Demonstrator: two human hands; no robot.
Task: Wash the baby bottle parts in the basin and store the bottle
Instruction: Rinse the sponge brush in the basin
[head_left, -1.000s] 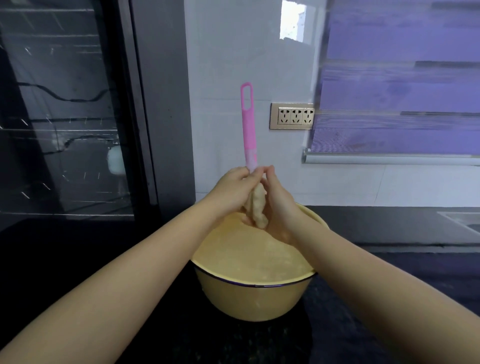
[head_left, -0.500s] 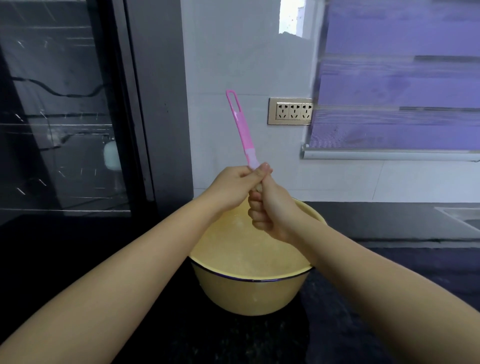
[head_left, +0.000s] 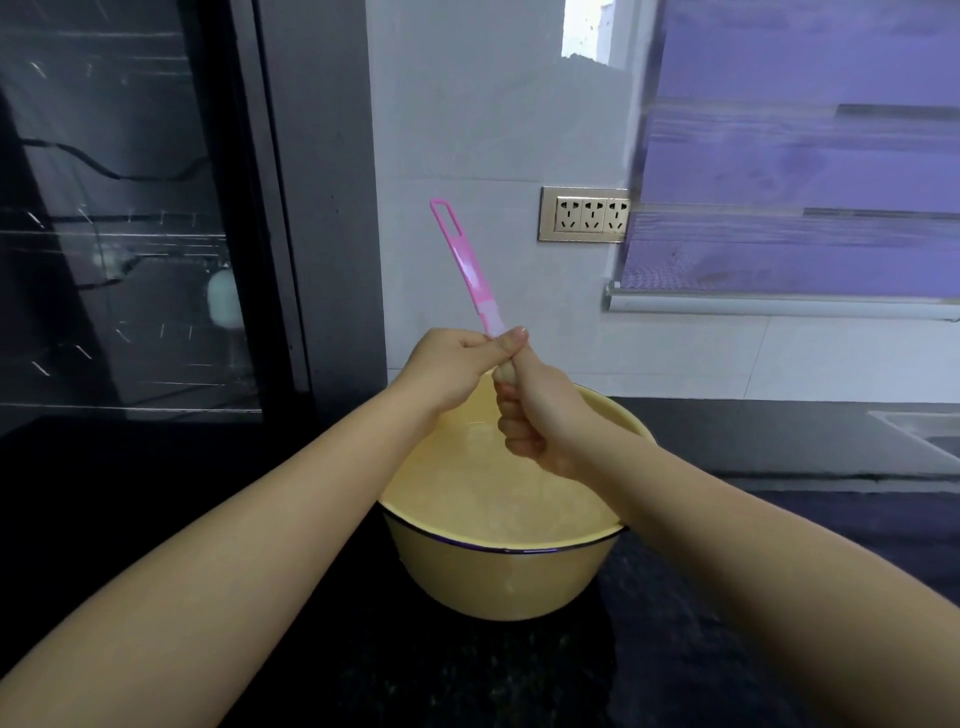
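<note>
- Your left hand (head_left: 452, 369) pinches the lower end of the pink brush (head_left: 464, 262), whose handle tilts up and left.
- Your right hand (head_left: 543, 423) is curled round a small pale bottle part (head_left: 505, 372), mostly hidden.
- Both are above the yellow basin (head_left: 498, 582) on the dark counter (head_left: 675, 649).

The slim pink plastic brush handle (head_left: 464, 267), upright a second ago, now leans away to the left above the left hand (head_left: 447, 370). The right hand (head_left: 543, 421) now wraps closed round the pale bottle part (head_left: 505, 373).
</note>
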